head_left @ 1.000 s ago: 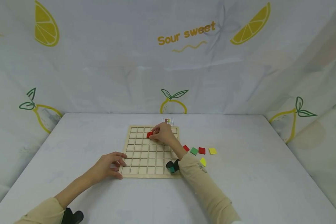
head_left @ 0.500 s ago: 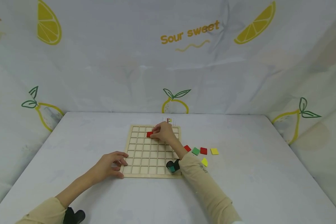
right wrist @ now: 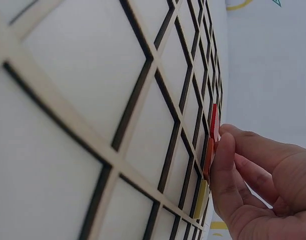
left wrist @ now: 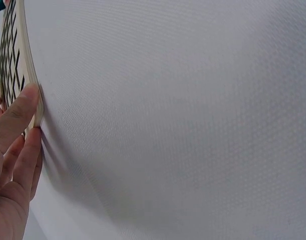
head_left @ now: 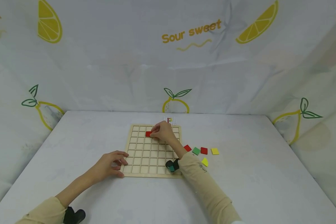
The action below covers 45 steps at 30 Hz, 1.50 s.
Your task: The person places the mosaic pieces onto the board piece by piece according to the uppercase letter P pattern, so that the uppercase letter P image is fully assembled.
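Red tile (head_left: 148, 134), in the head view, sat near the far edge of the wooden board (head_left: 137, 153), third column from its left edge, its right side pinched by the right hand (head_left: 163, 131). Thin, it looked light and stiff, perhaps slippery on its face, so best taken by opposite edges. The left hand (head_left: 109, 165) spread its fingers against the board's near left corner. Beyond the board's right edge lay a green tile (head_left: 196, 151) and a yellow square (head_left: 215, 151); a black device (head_left: 172, 165) hid cells toward the near right corner.

In the left wrist view, fingertips touched the board's corner.

In the right wrist view, an orange-red tile (right wrist: 208, 159) and a yellow tile (right wrist: 201, 200) flanked the fingertips, probably crowding the grip.
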{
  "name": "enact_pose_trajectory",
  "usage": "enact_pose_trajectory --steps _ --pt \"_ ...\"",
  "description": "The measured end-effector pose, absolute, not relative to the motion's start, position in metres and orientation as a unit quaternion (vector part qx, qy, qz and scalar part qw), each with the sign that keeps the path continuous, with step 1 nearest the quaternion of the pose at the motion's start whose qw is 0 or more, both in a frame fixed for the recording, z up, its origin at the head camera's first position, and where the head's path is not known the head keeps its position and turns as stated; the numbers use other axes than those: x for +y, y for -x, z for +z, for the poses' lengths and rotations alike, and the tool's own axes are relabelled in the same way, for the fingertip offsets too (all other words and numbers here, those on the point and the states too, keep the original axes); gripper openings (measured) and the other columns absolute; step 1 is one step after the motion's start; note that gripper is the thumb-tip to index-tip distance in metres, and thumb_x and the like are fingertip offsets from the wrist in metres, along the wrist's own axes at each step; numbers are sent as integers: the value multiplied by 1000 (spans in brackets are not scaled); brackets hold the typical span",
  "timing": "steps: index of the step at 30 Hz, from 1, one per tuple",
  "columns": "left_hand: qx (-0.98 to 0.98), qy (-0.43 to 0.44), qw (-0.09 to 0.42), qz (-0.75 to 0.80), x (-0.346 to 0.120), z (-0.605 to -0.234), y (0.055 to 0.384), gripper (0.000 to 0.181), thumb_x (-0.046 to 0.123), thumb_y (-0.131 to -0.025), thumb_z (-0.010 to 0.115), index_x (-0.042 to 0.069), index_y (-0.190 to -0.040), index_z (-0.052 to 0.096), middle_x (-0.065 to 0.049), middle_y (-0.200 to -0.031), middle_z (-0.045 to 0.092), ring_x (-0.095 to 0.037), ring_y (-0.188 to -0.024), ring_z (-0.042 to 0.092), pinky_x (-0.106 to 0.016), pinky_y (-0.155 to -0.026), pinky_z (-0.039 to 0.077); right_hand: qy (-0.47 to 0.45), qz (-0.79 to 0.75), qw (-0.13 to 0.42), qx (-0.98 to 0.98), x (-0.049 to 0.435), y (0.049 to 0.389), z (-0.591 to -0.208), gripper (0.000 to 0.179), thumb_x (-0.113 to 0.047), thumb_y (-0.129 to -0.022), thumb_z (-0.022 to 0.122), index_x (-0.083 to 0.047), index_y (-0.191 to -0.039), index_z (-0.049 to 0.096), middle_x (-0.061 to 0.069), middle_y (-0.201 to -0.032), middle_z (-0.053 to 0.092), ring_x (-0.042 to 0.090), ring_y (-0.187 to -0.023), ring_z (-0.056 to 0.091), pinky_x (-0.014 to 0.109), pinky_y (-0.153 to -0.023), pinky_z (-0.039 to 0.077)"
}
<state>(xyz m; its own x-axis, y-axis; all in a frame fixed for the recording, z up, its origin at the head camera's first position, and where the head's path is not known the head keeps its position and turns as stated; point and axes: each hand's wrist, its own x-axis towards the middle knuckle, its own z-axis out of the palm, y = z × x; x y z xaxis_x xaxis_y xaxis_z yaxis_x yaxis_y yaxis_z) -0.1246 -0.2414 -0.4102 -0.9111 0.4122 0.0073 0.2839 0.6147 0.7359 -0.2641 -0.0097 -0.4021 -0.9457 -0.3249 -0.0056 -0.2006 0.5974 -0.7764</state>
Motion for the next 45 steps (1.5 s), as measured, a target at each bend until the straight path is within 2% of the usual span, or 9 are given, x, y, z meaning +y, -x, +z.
enact_pose_trajectory --steps 8,15,20,25,29,34,40,45 --pt "892 -199 79 398 -241 -410 125 30 1 -66 85 3 -90 67 -19 -123 57 -22 -90 62 -23 -77 57 150 -455 87 873 -5 264 -402 11 -4 -81 75 3 -89 72 11 -79 71 19 -70 65 25 -69 55" --pt "891 -205 75 399 -242 -409 124 30 0 -66 84 2 -89 67 -21 -123 57 -24 -91 63 -25 -77 58 151 -500 94 848 9 266 -408 19 -9 -84 74 1 -100 72 13 -94 71 24 -91 65 34 -86 53" --pt "891 -210 70 395 -242 -410 124 30 1 -65 85 3 -89 67 -21 -122 57 -24 -91 63 -25 -77 58 144 -544 135 815 20 261 -400 27 -8 -87 71 6 -110 67 20 -105 68 29 -101 63 33 -86 54" --pt "892 -219 63 389 -243 -411 125 30 3 -65 85 4 -89 67 -20 -122 58 -23 -91 64 -24 -76 58 137 -589 155 781 30 261 -402 29 -5 -87 69 9 -113 64 20 -106 67 23 -93 65 30 -81 57" --pt "889 -221 61 396 -243 -413 125 30 3 -66 85 4 -89 67 -20 -121 58 -22 -91 64 -25 -77 58 131 -609 167 764 39 257 -401 30 -3 -88 68 10 -115 62 19 -108 66 19 -90 66 32 -84 57" --pt "887 -220 64 400 -244 -413 125 30 4 -66 85 3 -90 66 -21 -122 57 -20 -90 63 -26 -76 58 114 -619 182 755 53 251 -398 31 -3 -89 67 9 -117 61 19 -110 64 21 -93 66 34 -87 56" --pt "886 -215 69 406 -244 -413 125 31 4 -67 84 3 -92 66 -22 -123 57 -18 -88 61 -25 -75 58 119 -589 189 777 77 244 -398 33 -7 -89 68 5 -119 62 16 -112 65 24 -98 65 30 -84 57" --pt "887 -210 70 406 -243 -412 123 32 5 -67 84 3 -93 66 -22 -124 56 -19 -89 60 -26 -75 58 139 -578 196 780 98 239 -397 35 -8 -90 67 7 -121 59 19 -114 64 28 -99 64 35 -85 57"
